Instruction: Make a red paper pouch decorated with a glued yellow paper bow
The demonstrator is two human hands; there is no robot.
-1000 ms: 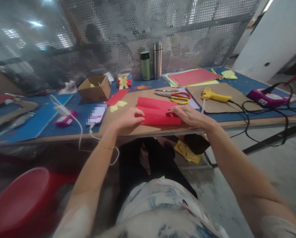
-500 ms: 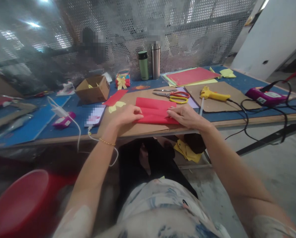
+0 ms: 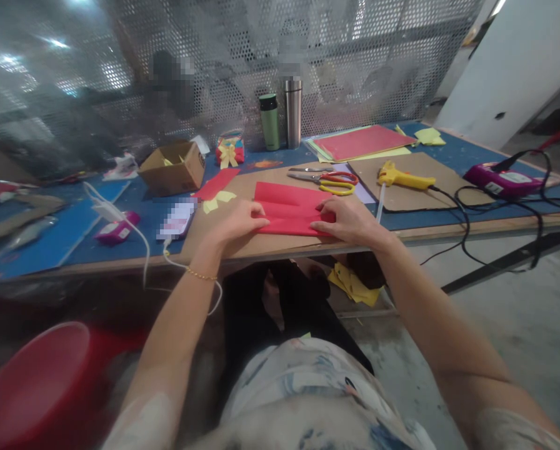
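Observation:
A creased sheet of red paper (image 3: 289,211) lies before me on a brown cardboard sheet (image 3: 246,181), its near edge folded. My left hand (image 3: 237,226) pinches the paper's left edge between thumb and fingers. At the right end, my right hand (image 3: 350,219) is closed on the same near fold, thumb low and fingers bent over it. Just behind the paper rest scissors with red handles (image 3: 340,178) and a pair with yellow handles (image 3: 339,188). Yellow paper pieces (image 3: 219,201) and a red paper strip (image 3: 218,184) lie beyond my left hand.
To the right, a yellow glue gun (image 3: 409,177) lies on cardboard, its cord running to a purple box (image 3: 504,181). A phone (image 3: 177,219) with a white cable is at left, near a small open carton (image 3: 172,169). A green bottle (image 3: 269,125) and a steel flask (image 3: 294,115) stand behind.
My right hand has shifted slightly left and its fingers have bent more over the paper. The left hand keeps its pinch on the left edge. The view has moved slightly.

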